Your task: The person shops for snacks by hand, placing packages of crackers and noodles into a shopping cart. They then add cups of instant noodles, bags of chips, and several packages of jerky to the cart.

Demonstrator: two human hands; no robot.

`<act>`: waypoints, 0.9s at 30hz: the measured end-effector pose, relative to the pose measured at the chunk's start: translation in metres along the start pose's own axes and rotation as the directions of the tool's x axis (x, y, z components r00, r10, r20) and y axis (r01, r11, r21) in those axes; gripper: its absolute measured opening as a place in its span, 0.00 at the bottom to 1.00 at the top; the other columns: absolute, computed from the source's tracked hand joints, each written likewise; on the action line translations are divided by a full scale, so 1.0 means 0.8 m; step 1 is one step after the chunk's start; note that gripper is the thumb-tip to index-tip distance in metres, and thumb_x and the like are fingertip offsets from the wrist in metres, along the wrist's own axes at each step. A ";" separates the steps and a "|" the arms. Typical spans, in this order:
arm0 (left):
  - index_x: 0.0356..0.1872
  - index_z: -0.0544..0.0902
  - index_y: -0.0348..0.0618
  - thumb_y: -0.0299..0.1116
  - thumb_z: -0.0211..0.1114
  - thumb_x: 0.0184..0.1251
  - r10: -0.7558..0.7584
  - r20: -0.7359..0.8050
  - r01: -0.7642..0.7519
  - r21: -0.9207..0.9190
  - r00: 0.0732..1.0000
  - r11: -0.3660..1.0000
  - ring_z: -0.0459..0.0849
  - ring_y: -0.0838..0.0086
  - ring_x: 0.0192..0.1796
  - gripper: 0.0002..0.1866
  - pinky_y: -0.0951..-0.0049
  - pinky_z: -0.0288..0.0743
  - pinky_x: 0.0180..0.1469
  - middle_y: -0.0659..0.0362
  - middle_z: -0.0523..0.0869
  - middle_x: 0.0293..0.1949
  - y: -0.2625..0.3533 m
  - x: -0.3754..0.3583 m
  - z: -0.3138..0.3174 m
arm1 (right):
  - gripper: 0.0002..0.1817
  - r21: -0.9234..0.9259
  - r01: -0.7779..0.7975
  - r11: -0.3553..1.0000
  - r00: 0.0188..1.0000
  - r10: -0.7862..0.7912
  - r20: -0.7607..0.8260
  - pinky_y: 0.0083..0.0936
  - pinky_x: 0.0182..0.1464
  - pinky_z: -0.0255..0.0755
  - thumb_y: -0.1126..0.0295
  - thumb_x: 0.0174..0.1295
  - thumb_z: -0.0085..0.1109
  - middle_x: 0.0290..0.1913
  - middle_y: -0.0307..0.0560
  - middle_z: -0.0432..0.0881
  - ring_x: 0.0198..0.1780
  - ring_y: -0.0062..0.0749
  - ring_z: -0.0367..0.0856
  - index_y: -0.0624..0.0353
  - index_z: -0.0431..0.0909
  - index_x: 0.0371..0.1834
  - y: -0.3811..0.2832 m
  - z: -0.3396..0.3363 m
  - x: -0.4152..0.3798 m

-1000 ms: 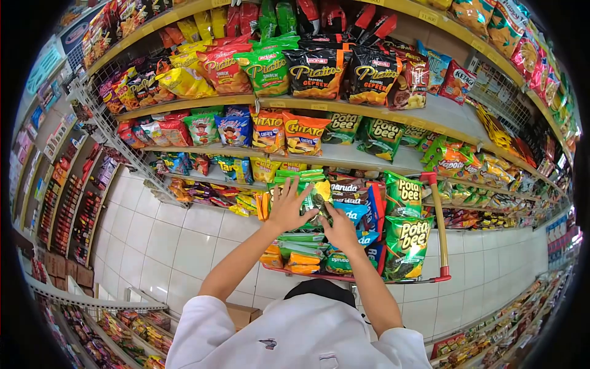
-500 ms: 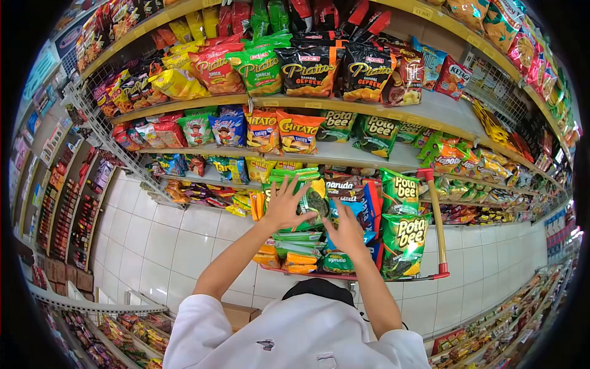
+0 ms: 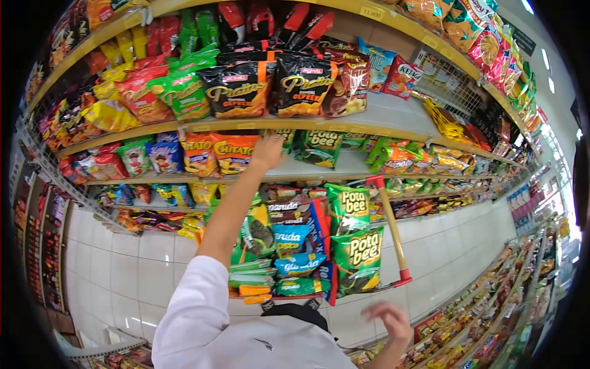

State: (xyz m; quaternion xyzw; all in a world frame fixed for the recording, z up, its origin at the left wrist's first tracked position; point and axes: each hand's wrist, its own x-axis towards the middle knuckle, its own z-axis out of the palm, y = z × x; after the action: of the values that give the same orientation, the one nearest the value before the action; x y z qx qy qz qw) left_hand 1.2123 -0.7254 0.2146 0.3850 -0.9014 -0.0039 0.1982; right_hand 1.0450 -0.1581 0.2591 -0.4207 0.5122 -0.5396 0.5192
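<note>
The left hand reaches up to the Potabee bag on the shelf, fingers hidden so its grip cannot be told; light, crinkly, best pinched at the top seam; right hand hangs open, empty.

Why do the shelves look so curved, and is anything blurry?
Head view: a fisheye lens bows the shelves and blacks out the corners; the right hand is motion-blurred, the left hand sharper; lighting is bright and even, with sheen on the snack bags.
</note>
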 end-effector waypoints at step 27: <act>0.56 0.80 0.50 0.28 0.57 0.63 0.170 -0.204 -0.087 0.365 0.964 0.927 0.75 0.54 0.63 0.19 0.51 0.68 0.64 0.51 0.79 0.58 -0.027 0.080 0.097 | 0.20 0.470 -0.469 0.748 0.546 0.664 -0.511 0.32 0.32 0.75 0.57 0.73 0.44 0.39 0.50 0.84 0.33 0.35 0.82 0.60 0.76 0.54 0.360 -0.022 -0.164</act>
State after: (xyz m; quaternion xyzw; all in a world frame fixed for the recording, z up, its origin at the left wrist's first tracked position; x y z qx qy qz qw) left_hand 1.1591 -0.7964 0.1627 0.3518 -0.8814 0.2159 0.2298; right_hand 1.0791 -0.0077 -0.0179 0.0620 0.6863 -0.5169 0.5079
